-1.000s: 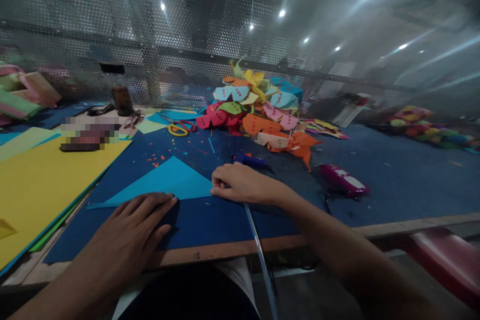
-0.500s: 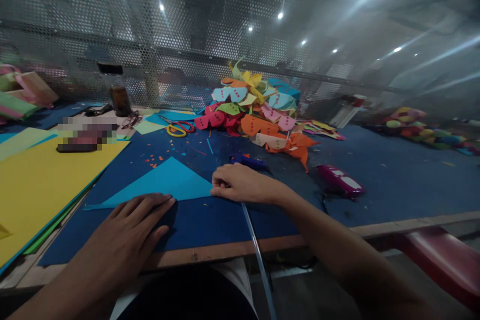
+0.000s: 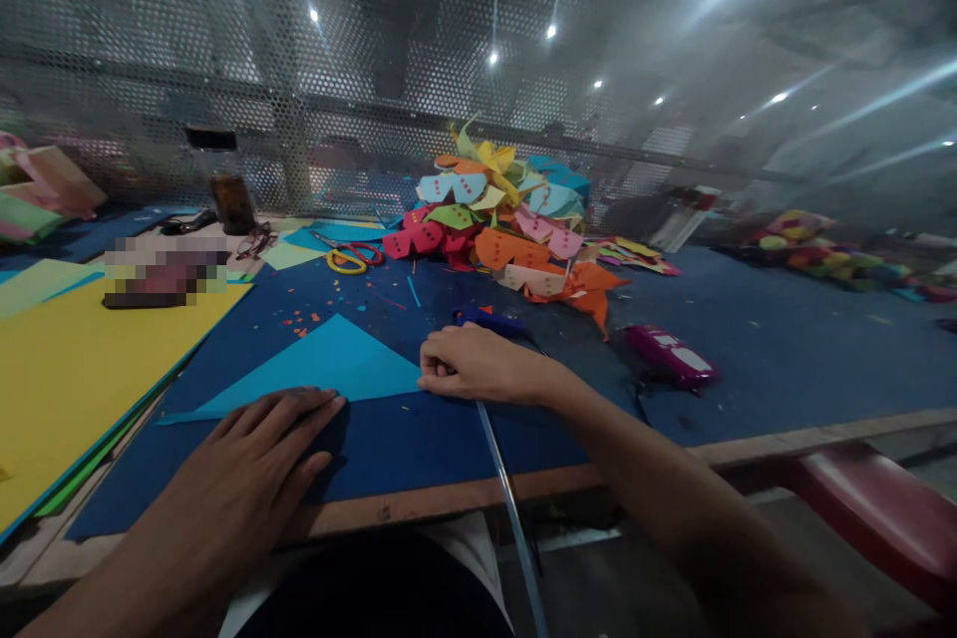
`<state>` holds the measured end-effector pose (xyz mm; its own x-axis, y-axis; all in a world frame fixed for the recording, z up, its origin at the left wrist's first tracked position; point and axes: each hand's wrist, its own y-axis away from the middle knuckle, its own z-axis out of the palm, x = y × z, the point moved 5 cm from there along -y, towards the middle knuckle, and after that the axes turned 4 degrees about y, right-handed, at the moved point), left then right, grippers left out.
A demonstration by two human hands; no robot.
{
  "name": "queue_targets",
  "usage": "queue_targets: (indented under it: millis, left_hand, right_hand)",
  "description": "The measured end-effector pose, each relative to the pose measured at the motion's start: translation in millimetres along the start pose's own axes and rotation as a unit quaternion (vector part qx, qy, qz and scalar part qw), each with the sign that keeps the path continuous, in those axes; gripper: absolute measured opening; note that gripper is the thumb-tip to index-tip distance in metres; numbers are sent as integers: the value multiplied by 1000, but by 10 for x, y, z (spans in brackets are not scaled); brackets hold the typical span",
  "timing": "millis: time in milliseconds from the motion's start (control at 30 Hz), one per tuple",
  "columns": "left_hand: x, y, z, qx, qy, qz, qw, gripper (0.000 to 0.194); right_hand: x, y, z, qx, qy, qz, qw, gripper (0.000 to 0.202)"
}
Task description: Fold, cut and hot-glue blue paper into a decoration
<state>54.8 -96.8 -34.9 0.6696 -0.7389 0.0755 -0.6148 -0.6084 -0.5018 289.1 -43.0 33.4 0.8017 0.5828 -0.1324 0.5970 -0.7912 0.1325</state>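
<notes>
A light blue paper triangle lies on the dark blue table cover. My left hand lies flat, fingers spread, pressing the triangle's near left edge. At the triangle's right corner my right hand rests with its fingers curled, pressing that corner down. A long thin clear strip runs from under my right hand toward me, past the table edge. Whether the hand grips it I cannot tell.
A heap of colourful dotted paper shapes sits at the back centre. Yellow and red scissors lie left of it. A large yellow sheet covers the left. A magenta tool lies at the right, a blue one behind my right hand. Perforated metal screen behind.
Both hands stay on the blue triangle. Only the view has shifted slightly to the left and down.
</notes>
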Motion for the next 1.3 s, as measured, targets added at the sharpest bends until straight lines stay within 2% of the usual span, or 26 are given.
queue_targets:
  millis: [800,1200,1300]
  left_hand:
    - [3,-1,0,6,5,7,1000,40]
    - [0,10,13,7,0,6,1000,40]
    - [3,9,2,8,-1,7,1000,40]
  right_hand:
    - [71,10,-2,9,-17,-24,1000,18]
    - [140,37,-8,-8,-41,-40,998,22]
    - [135,32,-11,-6,-32,-33,999,18]
